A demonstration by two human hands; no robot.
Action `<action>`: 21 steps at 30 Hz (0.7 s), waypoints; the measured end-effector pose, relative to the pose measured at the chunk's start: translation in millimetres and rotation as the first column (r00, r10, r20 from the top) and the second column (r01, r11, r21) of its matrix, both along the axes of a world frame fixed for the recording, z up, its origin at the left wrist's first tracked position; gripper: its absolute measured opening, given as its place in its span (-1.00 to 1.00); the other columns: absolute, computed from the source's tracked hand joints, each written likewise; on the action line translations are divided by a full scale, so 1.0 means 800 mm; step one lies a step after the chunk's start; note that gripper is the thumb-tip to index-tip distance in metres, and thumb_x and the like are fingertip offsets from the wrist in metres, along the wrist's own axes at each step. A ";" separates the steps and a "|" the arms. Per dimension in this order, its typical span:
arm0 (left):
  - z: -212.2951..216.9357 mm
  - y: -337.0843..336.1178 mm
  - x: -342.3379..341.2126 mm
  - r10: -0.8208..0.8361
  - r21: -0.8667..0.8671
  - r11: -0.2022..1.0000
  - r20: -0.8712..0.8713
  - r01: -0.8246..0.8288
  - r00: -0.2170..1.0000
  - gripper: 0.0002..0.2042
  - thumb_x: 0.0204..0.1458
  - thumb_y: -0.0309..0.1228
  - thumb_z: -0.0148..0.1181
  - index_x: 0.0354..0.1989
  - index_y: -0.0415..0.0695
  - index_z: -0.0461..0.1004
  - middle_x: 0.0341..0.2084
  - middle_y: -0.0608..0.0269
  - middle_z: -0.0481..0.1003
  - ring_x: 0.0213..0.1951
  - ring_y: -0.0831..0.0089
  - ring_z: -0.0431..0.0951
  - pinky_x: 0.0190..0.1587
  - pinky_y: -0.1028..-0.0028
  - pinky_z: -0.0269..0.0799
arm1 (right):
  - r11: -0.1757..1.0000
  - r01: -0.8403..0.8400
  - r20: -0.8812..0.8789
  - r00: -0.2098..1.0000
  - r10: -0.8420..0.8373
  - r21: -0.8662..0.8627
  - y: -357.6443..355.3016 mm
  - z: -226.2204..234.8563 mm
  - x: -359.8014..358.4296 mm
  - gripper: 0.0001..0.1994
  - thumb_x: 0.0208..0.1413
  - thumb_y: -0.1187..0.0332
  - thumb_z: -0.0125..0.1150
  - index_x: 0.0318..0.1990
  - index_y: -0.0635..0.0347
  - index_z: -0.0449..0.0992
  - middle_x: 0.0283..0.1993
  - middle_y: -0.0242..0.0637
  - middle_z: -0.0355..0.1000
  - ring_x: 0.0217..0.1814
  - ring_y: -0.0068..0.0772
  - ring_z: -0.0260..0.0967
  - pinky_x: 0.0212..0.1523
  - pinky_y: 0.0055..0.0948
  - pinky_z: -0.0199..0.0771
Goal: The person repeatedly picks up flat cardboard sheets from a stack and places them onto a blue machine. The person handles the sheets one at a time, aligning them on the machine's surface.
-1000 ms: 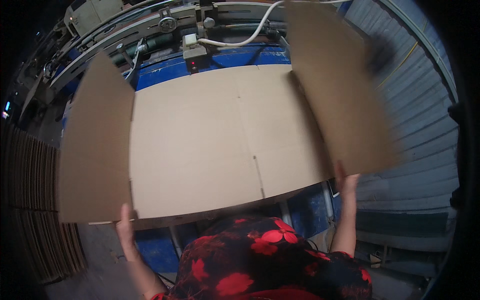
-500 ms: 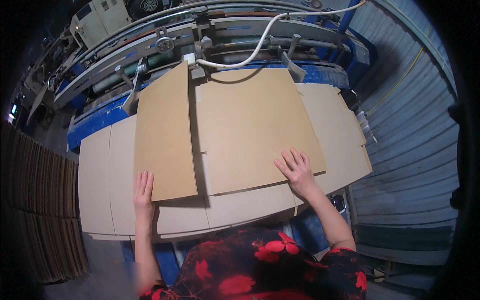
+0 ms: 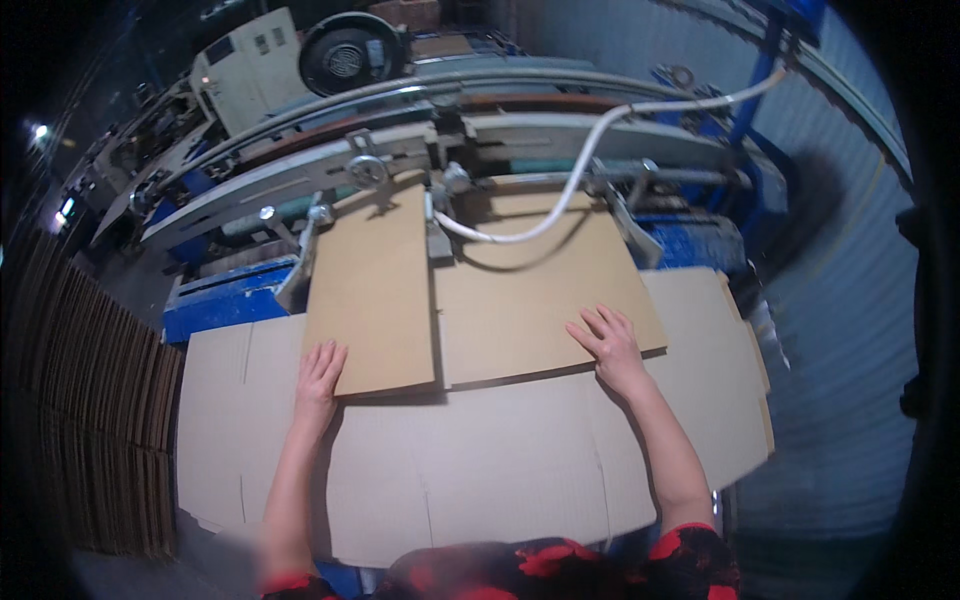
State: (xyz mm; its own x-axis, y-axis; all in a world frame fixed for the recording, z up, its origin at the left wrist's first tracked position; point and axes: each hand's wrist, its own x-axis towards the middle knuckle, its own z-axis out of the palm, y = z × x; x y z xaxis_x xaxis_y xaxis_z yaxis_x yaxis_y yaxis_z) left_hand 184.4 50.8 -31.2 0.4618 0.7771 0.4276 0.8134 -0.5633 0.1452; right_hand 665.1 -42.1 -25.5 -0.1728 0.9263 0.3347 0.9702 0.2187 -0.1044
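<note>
A brown cardboard sheet with two folded-over panels lies in front of me, its far edge in under the machine's bar. My left hand [image 3: 319, 382] rests at the near left corner of the narrow left panel [image 3: 370, 300], fingers stretched out on it, thumb hidden. On the near right part of the wider right panel [image 3: 530, 300], my right hand [image 3: 614, 352] lies with fingers spread. A narrow gap runs between the panels. Beneath is a larger pale cardboard sheet [image 3: 500, 470], flat, with crease lines and slots.
A machine with a metal crossbar [image 3: 560, 135], a handwheel [image 3: 367, 172] and blue bed parts [image 3: 225, 298] spans the far side. A white hose [image 3: 595, 140] arches over the right panel. Stacked cardboard [image 3: 95, 400] stands left; a corrugated metal wall [image 3: 840, 350] rises right.
Both hands have pushed the folded cardboard sheet away from me, and its far edge is now under the machine's bar. More of the pale sheet beneath shows, and my view has tilted up.
</note>
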 end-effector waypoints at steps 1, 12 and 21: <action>0.000 0.022 0.003 -0.010 0.013 1.000 0.007 0.010 1.000 -0.47 -0.11 -0.71 -0.02 0.13 -0.08 0.36 0.12 0.01 0.33 0.19 0.01 0.27 0.21 0.12 0.15 | 1.000 -0.004 -0.001 1.000 0.004 0.007 0.021 -0.002 0.004 -0.38 -0.18 0.66 0.01 0.11 -0.16 0.43 0.19 -0.20 0.28 0.31 -0.07 0.08 0.28 -0.06 0.01; 0.017 0.090 0.025 0.140 0.014 0.989 0.190 -0.145 0.972 -0.51 0.02 -0.46 0.07 0.20 -0.03 0.25 0.15 0.09 0.29 0.21 0.17 0.24 0.21 0.01 0.07 | 0.986 0.159 -0.060 0.986 -0.156 0.058 0.106 0.013 0.043 -0.39 -0.10 0.61 0.01 0.20 -0.07 0.29 0.21 -0.10 0.23 0.28 -0.09 0.12 0.22 -0.15 0.14; -0.069 -0.228 -0.295 0.953 -0.185 0.243 0.228 -0.952 0.199 -0.39 0.05 -0.34 0.07 0.26 -0.33 0.06 0.26 -0.18 0.07 0.31 0.03 0.01 0.31 0.14 -0.12 | 0.359 0.916 -0.509 0.398 -0.763 0.177 -0.312 -0.044 0.093 -0.42 0.02 0.49 0.02 0.24 0.48 0.07 0.29 0.13 0.07 0.34 0.01 0.02 0.35 -0.20 -0.09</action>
State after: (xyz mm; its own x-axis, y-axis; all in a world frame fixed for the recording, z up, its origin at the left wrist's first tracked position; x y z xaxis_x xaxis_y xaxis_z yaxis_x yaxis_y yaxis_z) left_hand -51.8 -132.0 -86.6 -0.7470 0.5522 0.3703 0.6648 0.6119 0.4285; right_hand 739.3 -291.7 -61.0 0.7960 0.2848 0.5342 0.5814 -0.6057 -0.5433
